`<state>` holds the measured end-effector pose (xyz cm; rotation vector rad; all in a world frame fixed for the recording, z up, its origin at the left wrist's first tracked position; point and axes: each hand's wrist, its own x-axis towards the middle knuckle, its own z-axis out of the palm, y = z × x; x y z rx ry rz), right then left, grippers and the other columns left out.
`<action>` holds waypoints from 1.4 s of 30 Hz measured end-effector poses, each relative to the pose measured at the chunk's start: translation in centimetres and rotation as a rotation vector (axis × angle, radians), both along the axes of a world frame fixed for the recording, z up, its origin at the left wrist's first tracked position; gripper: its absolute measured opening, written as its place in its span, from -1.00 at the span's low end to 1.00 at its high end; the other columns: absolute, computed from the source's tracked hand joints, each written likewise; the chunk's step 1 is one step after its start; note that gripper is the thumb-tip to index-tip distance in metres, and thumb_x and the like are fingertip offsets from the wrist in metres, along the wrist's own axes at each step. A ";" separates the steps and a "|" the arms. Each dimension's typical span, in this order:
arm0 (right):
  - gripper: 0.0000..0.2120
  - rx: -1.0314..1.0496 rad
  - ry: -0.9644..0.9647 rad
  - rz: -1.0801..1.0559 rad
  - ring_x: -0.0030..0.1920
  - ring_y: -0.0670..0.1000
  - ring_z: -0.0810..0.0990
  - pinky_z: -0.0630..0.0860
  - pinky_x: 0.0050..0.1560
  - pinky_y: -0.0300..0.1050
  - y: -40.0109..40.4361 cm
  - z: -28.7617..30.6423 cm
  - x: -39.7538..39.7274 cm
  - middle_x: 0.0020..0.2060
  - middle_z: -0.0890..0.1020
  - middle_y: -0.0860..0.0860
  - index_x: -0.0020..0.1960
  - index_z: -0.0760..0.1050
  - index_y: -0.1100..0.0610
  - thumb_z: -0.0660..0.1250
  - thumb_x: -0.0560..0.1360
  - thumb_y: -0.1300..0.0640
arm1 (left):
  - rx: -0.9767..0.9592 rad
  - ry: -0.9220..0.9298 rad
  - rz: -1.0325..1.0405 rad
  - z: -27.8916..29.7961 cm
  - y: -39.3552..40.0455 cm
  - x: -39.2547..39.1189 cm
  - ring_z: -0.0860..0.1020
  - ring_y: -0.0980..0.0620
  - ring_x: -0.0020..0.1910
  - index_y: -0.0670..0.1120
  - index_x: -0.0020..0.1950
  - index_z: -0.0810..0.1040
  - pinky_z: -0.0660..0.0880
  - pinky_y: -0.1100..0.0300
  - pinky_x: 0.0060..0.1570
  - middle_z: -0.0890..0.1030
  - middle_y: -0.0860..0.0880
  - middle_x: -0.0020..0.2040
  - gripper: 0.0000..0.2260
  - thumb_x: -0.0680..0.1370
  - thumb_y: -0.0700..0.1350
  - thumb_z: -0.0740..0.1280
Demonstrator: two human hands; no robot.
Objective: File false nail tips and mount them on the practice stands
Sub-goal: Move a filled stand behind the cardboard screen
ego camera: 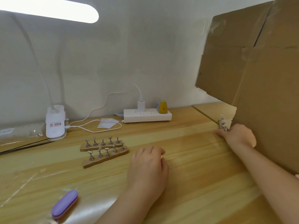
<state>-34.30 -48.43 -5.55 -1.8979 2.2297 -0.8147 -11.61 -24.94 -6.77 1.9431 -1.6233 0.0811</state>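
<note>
Practice stands: two wooden strips [103, 152] lay side by side near the middle of the tabletop [186, 167], slightly angled, each carrying a row of five small upright silver metal holders with flared tops; no nail tips showed on them.
Third stand: another set of silver holders [224, 122] stood at the right edge of the tabletop, beside the cardboard box [258, 78], partly hidden.
Right hand: the right hand [237, 135] reached to that third stand, fingers curled at its near end; whether its grip held the stand could not be told.
Left hand: the left hand [148, 165] rested knuckles-up on the tabletop just right of the two strips, fingers curled under; whether its grip held anything could not be told.
Nail file: a purple oval buffer block [65, 202] with a pink underside lay on clear wrapping near the front left edge.
Back edge: a white clip lamp [55, 122], a white power strip [147, 116] and a small clear packet [107, 123].
</note>
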 end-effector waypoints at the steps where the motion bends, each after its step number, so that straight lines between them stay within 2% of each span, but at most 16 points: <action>1: -0.49 0.032 0.017 0.027 -0.24 0.15 0.58 0.37 -0.37 -0.15 0.1 -0.2 0.2 -0.32 0.61 0.10 -0.26 0.58 0.15 0.41 0.34 -0.34 | -0.001 0.002 0.001 0.0 0.0 0.0 0.41 0.09 0.17 0.10 0.20 0.47 0.27 0.21 0.14 0.51 0.17 0.14 -0.77 0.58 -0.01 0.16; 3: -0.52 0.037 0.042 0.080 -0.24 0.10 0.58 0.38 -0.37 -0.16 0.5 -0.2 0.4 -0.34 0.61 0.03 -0.32 0.59 0.06 0.38 0.32 -0.38 | -0.003 0.010 0.004 0.0 0.1 0.0 0.41 0.10 0.17 0.11 0.20 0.47 0.26 0.22 0.14 0.50 0.17 0.14 -0.77 0.58 -0.01 0.15; 7: -0.73 -0.015 -0.082 0.290 -0.16 0.03 0.58 0.50 -0.24 -0.06 0.5 -0.1 -0.2 -0.30 0.60 -0.09 -0.28 0.58 -0.02 0.40 0.40 -0.21 | 0.004 0.021 0.005 0.0 0.2 -0.2 0.39 0.11 0.18 0.11 0.22 0.46 0.24 0.23 0.16 0.49 0.18 0.15 -0.76 0.59 -0.01 0.14; 10: -0.88 0.089 -0.024 0.441 -0.04 -0.03 0.56 0.53 -0.08 -0.03 0.4 0.0 -0.5 -0.08 0.64 -0.14 -0.10 0.63 -0.17 0.33 0.47 -0.13 | 0.027 -0.005 0.006 0.1 0.2 -0.2 0.38 0.11 0.19 0.13 0.23 0.43 0.24 0.23 0.17 0.47 0.19 0.16 -0.76 0.59 0.01 0.12; 12: -0.76 0.148 0.009 0.414 0.08 0.01 0.56 0.52 0.05 -0.02 -0.2 0.3 -0.3 0.10 0.63 -0.06 0.14 0.60 -0.15 0.28 0.51 -0.09 | 0.031 -0.012 0.010 0.1 0.1 -0.2 0.37 0.12 0.19 0.14 0.24 0.42 0.22 0.24 0.18 0.46 0.20 0.17 -0.76 0.60 0.02 0.11; 15: -0.52 0.232 -0.019 0.299 -0.06 0.01 0.62 0.51 0.01 -0.05 -0.9 1.2 0.5 -0.10 0.67 0.01 0.40 0.40 -0.07 0.23 0.48 -0.08 | 0.025 -0.008 0.020 0.0 0.0 -0.1 0.37 0.13 0.19 0.15 0.24 0.42 0.23 0.23 0.16 0.47 0.21 0.16 -0.76 0.59 0.02 0.11; 16: -0.48 0.257 -0.012 0.277 0.00 0.03 0.61 0.50 0.04 -0.05 -1.0 1.4 0.7 -0.04 0.67 0.02 0.42 0.36 -0.07 0.21 0.47 -0.09 | 0.022 -0.006 0.021 0.0 0.0 -0.1 0.38 0.12 0.19 0.15 0.23 0.42 0.23 0.23 0.16 0.47 0.20 0.16 -0.76 0.59 0.01 0.11; 19: -0.45 0.277 0.031 0.241 0.31 0.13 0.45 0.42 0.18 0.01 -0.8 1.2 1.1 0.35 0.48 0.03 0.43 0.34 -0.08 0.20 0.45 -0.14 | 0.012 -0.006 0.019 -0.1 -0.1 -0.1 0.38 0.11 0.19 0.14 0.23 0.43 0.23 0.22 0.15 0.48 0.18 0.16 -0.75 0.58 0.00 0.13; 23: -0.38 0.320 0.053 0.280 0.32 0.14 0.44 0.43 0.10 -0.03 0.7 1.1 1.7 0.37 0.43 0.04 0.45 0.27 0.02 0.26 0.45 -0.15 | 0.014 -0.023 0.029 -0.3 -0.5 -0.1 0.40 0.05 0.18 0.09 0.22 0.46 0.23 0.19 0.12 0.51 0.13 0.16 -0.74 0.56 -0.03 0.15; 26: -0.44 0.239 0.109 0.328 0.23 0.13 0.51 0.48 0.13 -0.01 3.5 2.0 3.8 0.27 0.52 0.06 0.41 0.32 0.04 0.27 0.45 -0.08 | 0.036 -0.024 0.049 0.0 -0.4 -0.2 0.42 0.01 0.17 0.06 0.22 0.47 0.25 0.17 0.12 0.53 0.09 0.18 -0.74 0.57 -0.04 0.14; 29: -0.68 0.101 0.140 0.452 0.04 0.06 0.55 0.48 0.03 -0.02 7.4 3.3 7.1 -0.03 0.59 -0.09 0.18 0.49 -0.06 0.24 0.45 -0.08 | 0.061 -0.037 0.078 0.8 0.3 -0.6 0.44 -0.02 0.14 0.04 0.18 0.49 0.27 0.14 0.12 0.55 0.05 0.15 -0.75 0.62 0.03 0.09; 31: -0.81 0.089 0.068 0.578 -0.10 -0.02 0.55 0.49 -0.10 -0.06 10.2 4.1 9.6 -0.20 0.57 -0.15 0.01 0.55 -0.07 0.25 0.46 -0.08 | 0.115 -0.030 0.125 1.5 1.1 -0.7 0.44 -0.05 0.13 0.02 0.17 0.49 0.31 0.09 0.12 0.55 0.01 0.14 -0.65 0.65 0.11 -0.02; 33: -0.86 0.108 0.000 0.686 -0.19 -0.06 0.56 0.52 -0.17 -0.10 12.8 4.7 12.0 -0.27 0.58 -0.16 -0.12 0.58 -0.07 0.26 0.46 -0.06 | 0.184 -0.022 0.182 2.0 2.5 -0.3 0.44 -0.09 0.14 -0.01 0.21 0.47 0.35 0.05 0.10 0.53 -0.03 0.17 -0.59 0.65 0.15 -0.07; 35: -0.87 0.132 0.010 0.761 -0.17 -0.07 0.57 0.54 -0.14 -0.10 14.8 4.7 14.0 -0.25 0.61 -0.17 -0.17 0.58 -0.08 0.28 0.45 -0.04 | 0.214 -0.065 0.234 2.2 4.6 0.9 0.43 -0.10 0.14 -0.02 0.23 0.43 0.37 0.03 0.09 0.50 -0.04 0.19 -0.64 0.64 0.14 -0.01; 39: -0.73 0.225 0.146 0.820 0.10 0.05 0.54 0.51 0.12 -0.04 17.3 2.9 17.3 0.05 0.61 -0.06 0.11 0.59 -0.02 0.26 0.46 -0.03 | 0.218 -0.210 0.395 2.5 8.9 5.3 0.42 -0.06 0.15 0.01 0.24 0.36 0.33 0.09 0.07 0.48 0.00 0.19 -0.70 0.59 0.12 0.09; 42: -0.59 0.168 0.240 0.791 0.30 0.17 0.33 0.34 0.30 0.03 18.4 1.2 18.7 0.31 0.43 0.05 0.34 0.47 -0.01 0.16 0.53 -0.04 | 0.225 -0.165 0.484 2.7 10.9 8.3 0.43 -0.06 0.15 0.00 0.28 0.32 0.32 0.09 0.08 0.52 0.00 0.16 -0.70 0.57 0.05 0.12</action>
